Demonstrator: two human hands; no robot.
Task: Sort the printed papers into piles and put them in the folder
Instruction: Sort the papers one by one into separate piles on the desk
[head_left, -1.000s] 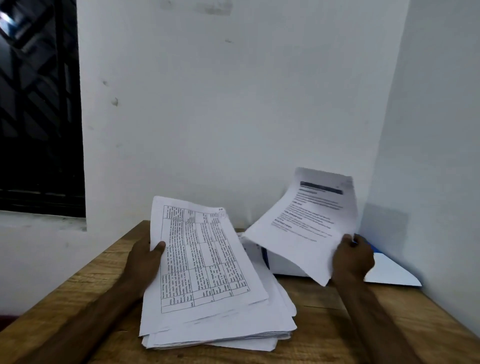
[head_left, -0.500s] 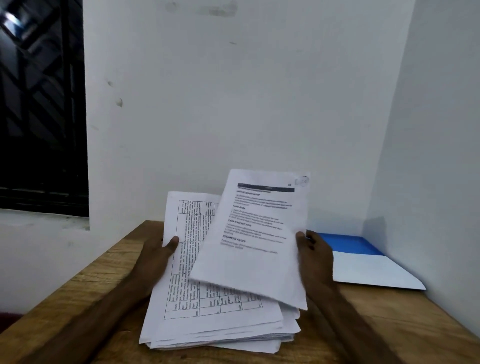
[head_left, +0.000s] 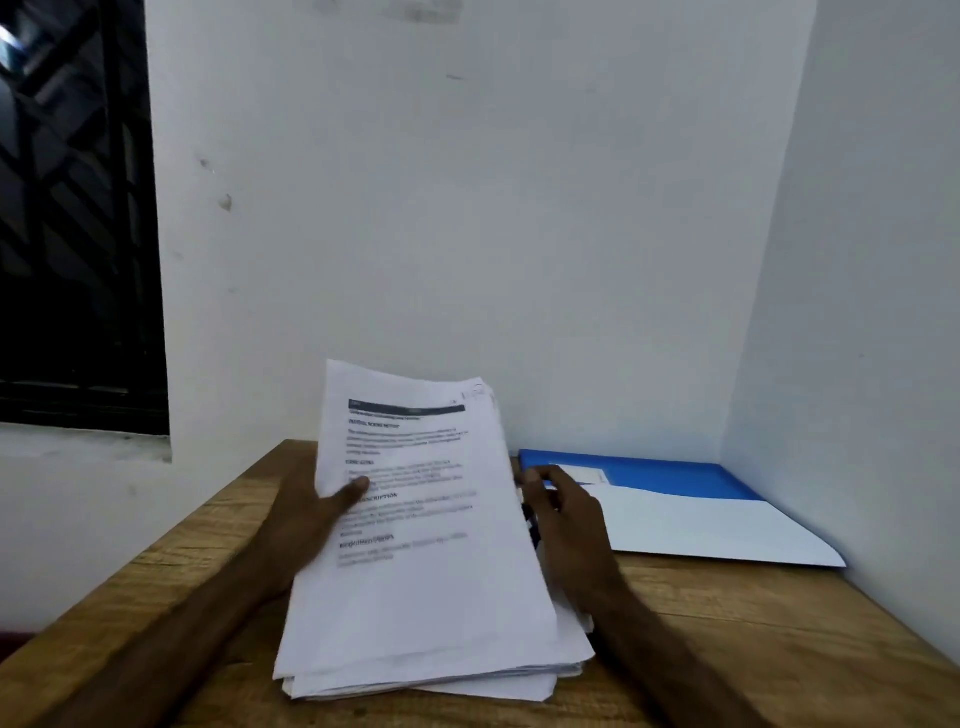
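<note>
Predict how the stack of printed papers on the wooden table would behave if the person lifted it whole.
The stack of printed papers would probably sag and bend, since its top sheet already curves where the left hand props it. Its edges look uneven, so sheets may slide apart unless the right hand squares them. It looks thick, so likely fairly heavy.

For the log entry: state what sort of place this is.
Probably a plain room at home or a small office, at a desk pushed into a corner. It shows in the wooden table, the bare white walls meeting at the right, the barred window, and the blue folder.
</note>
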